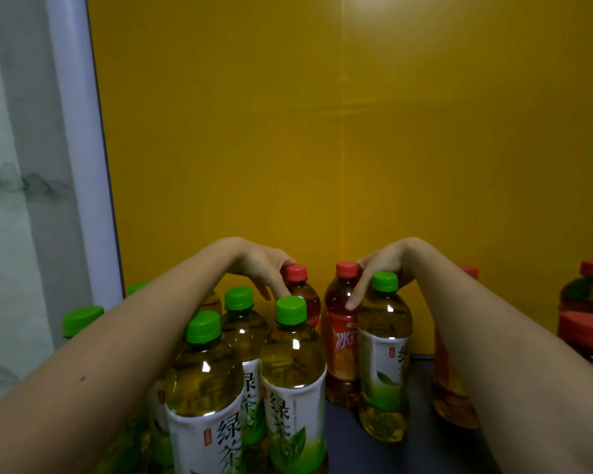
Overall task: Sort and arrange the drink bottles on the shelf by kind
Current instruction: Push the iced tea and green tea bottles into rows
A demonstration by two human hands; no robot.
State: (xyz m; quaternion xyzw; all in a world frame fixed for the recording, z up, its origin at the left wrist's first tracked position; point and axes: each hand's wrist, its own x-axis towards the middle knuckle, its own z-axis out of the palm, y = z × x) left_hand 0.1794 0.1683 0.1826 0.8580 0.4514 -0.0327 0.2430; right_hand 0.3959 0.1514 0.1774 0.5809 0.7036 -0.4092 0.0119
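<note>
Several green-capped green tea bottles [293, 371] stand clustered at the front left of the shelf. Behind them stands a red-capped iced tea bottle [302, 295], and my left hand [257, 268] is closed around its neck. A second red-capped iced tea bottle [341, 340] stands just right of it. One green tea bottle [384, 340] stands apart beside that one; my right hand [384, 263] wraps its neck from behind, fingers hanging down between the two bottles. Another iced tea bottle [449, 388] is half hidden behind my right forearm.
Larger red-capped dark tea bottles [586, 302] stand at the far right edge. The dark shelf floor [421, 449] shows between the bottles. A yellow back wall [322, 148] closes the shelf, and a white frame [79, 148] borders it on the left.
</note>
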